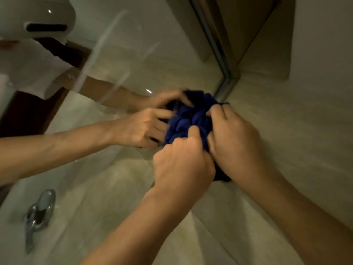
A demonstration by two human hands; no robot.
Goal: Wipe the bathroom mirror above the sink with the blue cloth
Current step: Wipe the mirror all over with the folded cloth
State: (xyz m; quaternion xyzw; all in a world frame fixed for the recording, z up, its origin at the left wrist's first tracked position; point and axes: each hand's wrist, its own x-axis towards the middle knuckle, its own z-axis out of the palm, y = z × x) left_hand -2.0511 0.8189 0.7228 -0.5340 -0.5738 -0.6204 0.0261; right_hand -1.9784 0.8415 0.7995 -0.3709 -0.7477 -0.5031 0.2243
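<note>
The crumpled blue cloth [189,121] is bunched against the mirror [133,60] near its lower right corner, beside the metal frame edge [222,88]. My left hand [183,167] grips the cloth from below, fingers curled into the folds. From the right, my right hand [236,142] pinches and grips it too. Part of the cloth is hidden under both hands. The glass shows a reflection of both hands and the cloth, and pale streaks run across it.
A beige tiled wall [296,121] stands close on the right, meeting the mirror at the corner. A chrome faucet [38,213] shows at the lower left. The mirror reflects a person in a white top and a white helmet-like headset.
</note>
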